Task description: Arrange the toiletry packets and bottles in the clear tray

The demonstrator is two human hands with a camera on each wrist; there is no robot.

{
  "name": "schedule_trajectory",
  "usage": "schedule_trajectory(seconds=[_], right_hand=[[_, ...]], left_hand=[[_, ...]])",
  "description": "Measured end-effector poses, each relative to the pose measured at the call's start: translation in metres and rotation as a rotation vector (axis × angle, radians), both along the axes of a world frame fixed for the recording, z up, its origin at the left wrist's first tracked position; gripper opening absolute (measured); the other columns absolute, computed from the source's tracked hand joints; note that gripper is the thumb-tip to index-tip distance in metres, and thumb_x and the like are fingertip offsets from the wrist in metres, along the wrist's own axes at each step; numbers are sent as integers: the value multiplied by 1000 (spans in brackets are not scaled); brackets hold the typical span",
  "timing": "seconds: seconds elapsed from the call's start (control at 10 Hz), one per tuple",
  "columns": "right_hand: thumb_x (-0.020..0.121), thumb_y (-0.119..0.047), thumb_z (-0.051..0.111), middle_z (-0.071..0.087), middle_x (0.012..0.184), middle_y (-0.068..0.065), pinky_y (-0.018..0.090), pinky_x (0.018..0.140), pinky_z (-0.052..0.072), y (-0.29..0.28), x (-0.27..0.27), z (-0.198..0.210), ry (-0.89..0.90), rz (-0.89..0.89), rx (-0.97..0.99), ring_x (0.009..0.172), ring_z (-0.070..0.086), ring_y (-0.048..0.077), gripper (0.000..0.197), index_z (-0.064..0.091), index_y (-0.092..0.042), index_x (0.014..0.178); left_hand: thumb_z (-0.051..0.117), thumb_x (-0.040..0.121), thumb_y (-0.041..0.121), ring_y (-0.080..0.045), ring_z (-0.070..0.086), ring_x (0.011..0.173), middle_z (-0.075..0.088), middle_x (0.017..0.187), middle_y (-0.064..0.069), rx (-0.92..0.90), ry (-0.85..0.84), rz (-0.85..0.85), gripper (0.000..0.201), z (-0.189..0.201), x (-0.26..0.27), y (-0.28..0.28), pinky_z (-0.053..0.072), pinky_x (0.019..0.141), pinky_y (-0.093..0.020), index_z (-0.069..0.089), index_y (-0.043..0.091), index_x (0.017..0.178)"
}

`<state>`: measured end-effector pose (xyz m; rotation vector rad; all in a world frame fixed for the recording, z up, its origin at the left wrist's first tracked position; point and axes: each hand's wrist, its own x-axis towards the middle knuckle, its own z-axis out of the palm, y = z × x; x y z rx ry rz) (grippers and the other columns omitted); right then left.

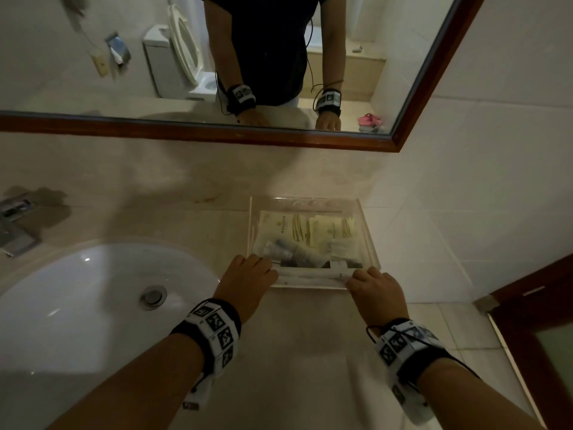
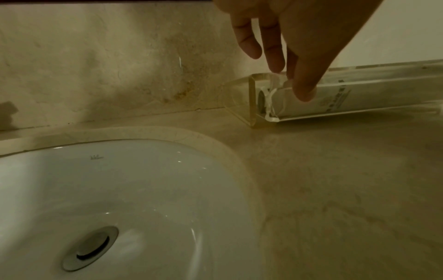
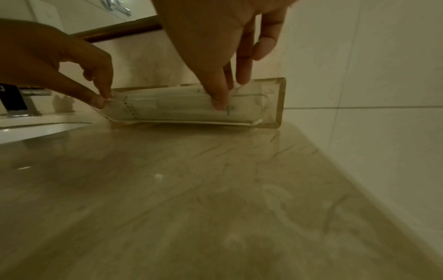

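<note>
The clear tray (image 1: 310, 200) (image 2: 251, 98) (image 3: 279, 102) sits on the counter, right of the sink and near the back wall. Inside lie cream packets (image 1: 288, 228), small bottles (image 1: 291, 252) on their sides, and a long white packet (image 1: 310, 272) (image 2: 335, 100) (image 3: 172, 108) against the near wall. My left hand (image 1: 263, 265) (image 2: 292, 81) (image 3: 103, 98) pinches the near wall at its left corner, thumb outside and fingers over the rim. My right hand (image 1: 362, 276) (image 3: 227, 92) pinches the same wall towards the right, thumb pressed on the outer face.
A white sink (image 1: 77, 290) with a drain plug lies left of the tray, with the faucet (image 1: 15, 225) at the far left. A brown-framed mirror (image 1: 217, 135) hangs above. A tiled wall (image 1: 465, 212) bounds the counter (image 1: 294, 352) on the right.
</note>
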<state>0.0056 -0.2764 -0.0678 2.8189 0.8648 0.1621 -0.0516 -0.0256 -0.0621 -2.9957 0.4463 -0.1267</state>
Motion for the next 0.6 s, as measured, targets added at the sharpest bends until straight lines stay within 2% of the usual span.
schedule_trajectory(seconds=[0.2, 0.3, 0.4, 0.5, 0.6], right_hand=[[33, -10, 89, 61, 60, 0, 22, 38, 39, 10, 13, 9, 46, -28, 42, 48, 57, 22, 38, 58, -17, 54], [29, -12, 89, 67, 68, 1, 23, 36, 41, 14, 20, 13, 38, -59, 64, 50, 61, 22, 40, 61, -16, 58], [24, -13, 90, 62, 61, -1, 21, 32, 38, 20, 31, 19, 84, -91, 54, 46, 59, 21, 43, 60, -16, 56], [46, -18, 87, 66, 79, 1, 28, 44, 47, 23, 30, 27, 89, -127, -7, 65, 65, 22, 35, 67, -14, 74], [87, -25, 56, 53, 126, 2, 33, 80, 49, 23, 26, 31, 235, -195, -29, 111, 55, 23, 31, 53, -15, 117]], left_hand=[[89, 36, 13, -20, 60, 57, 63, 70, 1, 34, 10, 49, 40, 6, 15, 3, 45, 51, -27, 64, 21, 65], [88, 45, 17, -21, 61, 64, 65, 76, 0, 38, 47, 101, 35, 17, 21, 3, 45, 55, -31, 64, 21, 70], [53, 90, 15, -29, 49, 111, 52, 124, -6, 31, 162, 146, 27, 21, 27, 2, 37, 90, -38, 54, 17, 117], [50, 92, 17, -28, 44, 117, 46, 130, -6, 19, 193, 157, 32, 20, 29, 2, 34, 95, -37, 49, 17, 124], [51, 92, 21, -28, 42, 121, 44, 133, -6, -19, 250, 155, 37, 27, 29, 6, 34, 98, -38, 46, 17, 128]])
